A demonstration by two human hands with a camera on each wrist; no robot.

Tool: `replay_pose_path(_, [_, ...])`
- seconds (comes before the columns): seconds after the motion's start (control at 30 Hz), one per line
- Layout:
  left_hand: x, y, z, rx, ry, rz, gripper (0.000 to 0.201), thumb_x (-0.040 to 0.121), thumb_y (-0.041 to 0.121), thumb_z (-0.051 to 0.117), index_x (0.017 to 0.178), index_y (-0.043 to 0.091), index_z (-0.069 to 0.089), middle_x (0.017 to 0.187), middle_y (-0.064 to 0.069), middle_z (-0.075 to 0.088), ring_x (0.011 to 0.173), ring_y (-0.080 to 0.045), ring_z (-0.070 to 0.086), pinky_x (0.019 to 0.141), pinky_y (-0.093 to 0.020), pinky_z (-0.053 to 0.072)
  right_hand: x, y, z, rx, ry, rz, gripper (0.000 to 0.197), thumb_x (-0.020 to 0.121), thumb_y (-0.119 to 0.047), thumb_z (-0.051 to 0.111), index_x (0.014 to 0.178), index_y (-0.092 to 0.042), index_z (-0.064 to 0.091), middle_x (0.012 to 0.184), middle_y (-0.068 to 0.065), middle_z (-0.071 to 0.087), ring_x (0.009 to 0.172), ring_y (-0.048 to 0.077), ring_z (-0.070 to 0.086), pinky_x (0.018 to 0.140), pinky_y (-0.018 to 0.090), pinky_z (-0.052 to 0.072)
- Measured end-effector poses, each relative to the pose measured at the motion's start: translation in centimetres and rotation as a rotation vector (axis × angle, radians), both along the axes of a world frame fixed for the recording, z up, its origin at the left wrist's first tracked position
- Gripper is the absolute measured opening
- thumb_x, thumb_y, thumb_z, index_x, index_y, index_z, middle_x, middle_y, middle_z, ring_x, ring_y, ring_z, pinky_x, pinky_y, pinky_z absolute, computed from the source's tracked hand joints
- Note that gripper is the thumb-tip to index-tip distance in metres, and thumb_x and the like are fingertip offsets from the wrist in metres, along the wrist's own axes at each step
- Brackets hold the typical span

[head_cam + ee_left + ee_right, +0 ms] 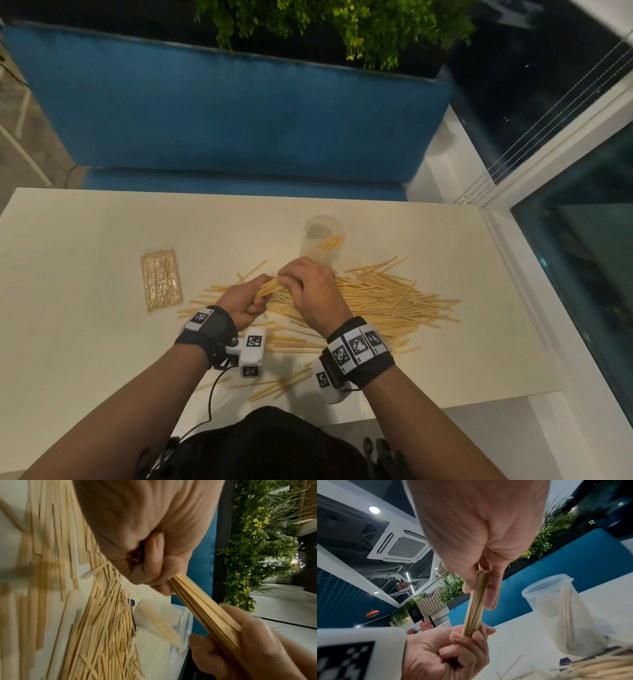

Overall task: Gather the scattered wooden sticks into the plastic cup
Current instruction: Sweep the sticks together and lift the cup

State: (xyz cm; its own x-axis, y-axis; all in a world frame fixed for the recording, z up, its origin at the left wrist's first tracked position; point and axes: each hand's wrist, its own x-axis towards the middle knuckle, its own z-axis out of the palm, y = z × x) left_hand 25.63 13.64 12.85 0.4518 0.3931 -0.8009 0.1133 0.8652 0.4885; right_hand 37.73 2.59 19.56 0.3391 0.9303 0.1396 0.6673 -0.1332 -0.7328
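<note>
Many thin wooden sticks (383,298) lie scattered in a heap on the pale table (85,240). A clear plastic cup (322,240) stands upright just behind the heap with a few sticks inside. Over the heap's left part, my left hand (258,296) grips one end of a bundle of sticks (270,287). My right hand (289,281) pinches the bundle's other end. In the left wrist view, the bundle (202,605) runs from my left hand (154,577) to the right fingers (240,642), with the cup (163,616) behind. The right wrist view shows the bundle (474,608) and cup (561,615).
A flat clear-wrapped packet of sticks (161,281) lies on the table to the left. More loose sticks (274,385) lie near the table's front edge between my wrists. A blue bench (239,113) with plants (342,27) stands behind the table, a window (582,274) to the right.
</note>
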Motion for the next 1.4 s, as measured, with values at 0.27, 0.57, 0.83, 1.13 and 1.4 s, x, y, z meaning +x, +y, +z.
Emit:
replay_pose_path(0.27, [-1.0,0.2,-0.5,0.009,0.024,-0.019,0.015,0.1,0.019,0.061,0.105,0.005,0.063,0.065,-0.008,0.055,0.036,-0.007,0.036,0.029,-0.016,0.024,-0.8,0.1,-0.7,-0.162,0.328,-0.333,0.007,0.088,-0.008,0.079,0.095,-0.007,0.082,0.083,0.006,0.076,0.06,0.01,0.07,0.061,0.02,0.055])
replay_pose_path(0.57, [0.6,1.6,1.8,-0.099,-0.114,-0.013,0.023,0.106,0.024,0.049,0.112,0.002,0.052,0.084,-0.019,0.065,0.047,-0.018,0.059,0.043,-0.022,0.054,3.1,-0.2,2.8,-0.242,0.475,-0.528,0.01,0.087,-0.009,0.08,0.097,-0.011,0.082,0.096,0.004,0.078,0.063,0.015,0.076,0.058,0.014,0.054])
replay_pose_path(0.83, [4.5,4.1,2.7,0.421,0.169,-0.321,0.028,0.1,0.022,0.059,0.12,0.003,0.063,0.106,-0.014,0.072,0.076,-0.024,0.064,0.059,-0.03,0.051,11.6,0.3,5.7,-0.08,0.287,-0.651,0.009,0.09,-0.012,0.078,0.098,-0.01,0.082,0.085,0.003,0.078,0.06,0.002,0.071,0.059,-0.001,0.043])
replay_pose_path(1.13, [11.9,3.1,1.0,0.912,0.351,-0.576,0.126,0.059,0.033,0.099,0.156,0.007,0.023,0.156,-0.006,0.038,0.14,-0.025,0.043,0.105,-0.035,0.044,14.6,6.5,0.3,-0.243,0.003,-0.427,0.02,0.095,-0.001,0.067,0.086,-0.012,0.082,0.095,0.005,0.074,0.086,0.015,0.064,0.078,0.018,0.046])
replay_pose_path(1.4, [13.8,1.7,1.1,1.068,0.294,-0.423,0.072,0.074,0.023,0.087,0.134,0.018,0.049,0.121,0.001,0.062,0.102,-0.017,0.058,0.088,-0.033,0.047,12.5,8.4,-4.6,-0.471,-0.175,-0.046,0.031,0.102,-0.01,0.051,0.128,-0.006,0.067,0.122,0.017,0.066,0.109,0.034,0.065,0.093,0.036,0.054])
